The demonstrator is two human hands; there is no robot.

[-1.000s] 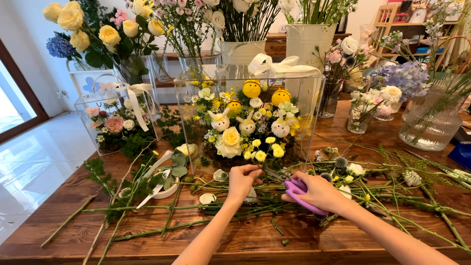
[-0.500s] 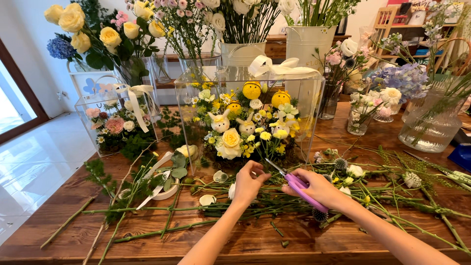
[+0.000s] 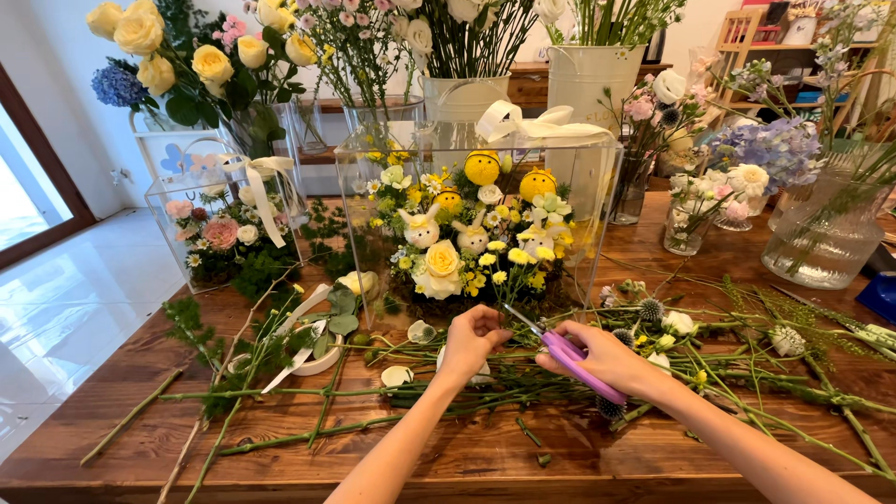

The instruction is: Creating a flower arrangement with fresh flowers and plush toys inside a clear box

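Both hands have lifted off the stems and come up towards the front of the clear box since a second ago, and the scissors now point up and left instead of lying low. The right hand is wrapped around the pink-handled scissors, blades parted a little, tips close to the left hand. The left hand has its fingers pinched together on a thin green stem that rises to small yellow buds right at the box front.

That clear box, a cream ribbon on top, is packed with yellow roses, white blooms, two little rabbit figures and round yellow chick figures over moss. To its left, a smaller clear box holds pink and white flowers, also ribboned. Behind stand a white bucket of green stems and a glass vase of yellow roses. On the right, a ribbed glass vase holds greenery. Cut stems litter the wooden table.
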